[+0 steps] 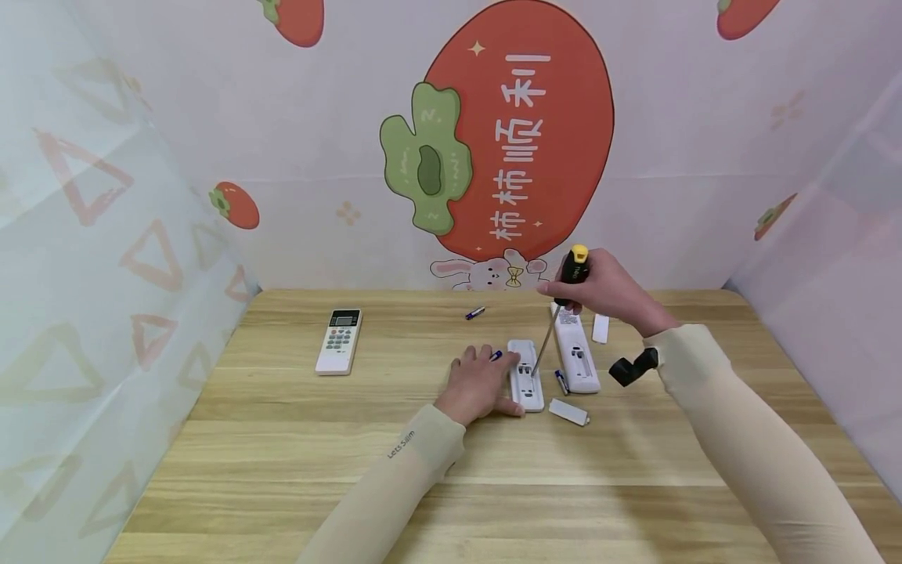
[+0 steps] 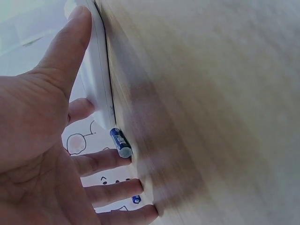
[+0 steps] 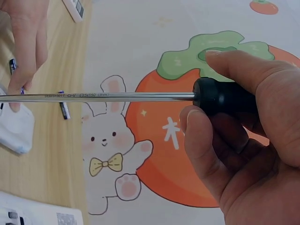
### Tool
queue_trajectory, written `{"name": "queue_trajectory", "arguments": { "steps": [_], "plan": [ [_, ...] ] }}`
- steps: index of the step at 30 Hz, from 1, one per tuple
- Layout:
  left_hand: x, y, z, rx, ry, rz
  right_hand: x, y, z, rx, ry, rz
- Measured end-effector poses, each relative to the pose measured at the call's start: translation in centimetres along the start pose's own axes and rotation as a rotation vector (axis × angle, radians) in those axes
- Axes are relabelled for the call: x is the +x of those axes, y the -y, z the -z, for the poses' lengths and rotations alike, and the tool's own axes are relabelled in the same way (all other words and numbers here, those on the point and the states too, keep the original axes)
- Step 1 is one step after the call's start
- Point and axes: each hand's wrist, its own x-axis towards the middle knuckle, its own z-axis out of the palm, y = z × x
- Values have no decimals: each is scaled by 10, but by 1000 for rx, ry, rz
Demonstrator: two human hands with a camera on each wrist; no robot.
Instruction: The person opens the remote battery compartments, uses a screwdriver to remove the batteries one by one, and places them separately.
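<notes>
A white remote control (image 1: 535,398) lies back up with its battery compartment uncovered. My left hand (image 1: 475,385) rests beside it, fingers spread; the thumb is at its near end and the index finger on its upper left part. In the left wrist view the straight thumb (image 2: 70,47) lies along the remote's side. My right hand (image 1: 611,291) grips the black-and-yellow handle of a screwdriver (image 3: 140,96). The shaft slants down, its tip in the compartment. A blue battery (image 2: 121,143) lies by my left fingers.
Right of it lies a larger remote (image 1: 579,364), also uncovered, with a battery (image 1: 561,382) beside it. Two white covers (image 1: 569,412) lie close by, one near, one farther back. Another battery (image 1: 475,312) lies toward the back. A third remote (image 1: 340,341) sits face up at left.
</notes>
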Motion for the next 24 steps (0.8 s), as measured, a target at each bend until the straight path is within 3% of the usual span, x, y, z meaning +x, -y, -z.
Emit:
{"name": "queue_trajectory", "arguments": {
  "steps": [24],
  "plan": [
    [-2,1,-1,-30,-8,1,-20,-13,31,-39,-63,-53]
  ]
}}
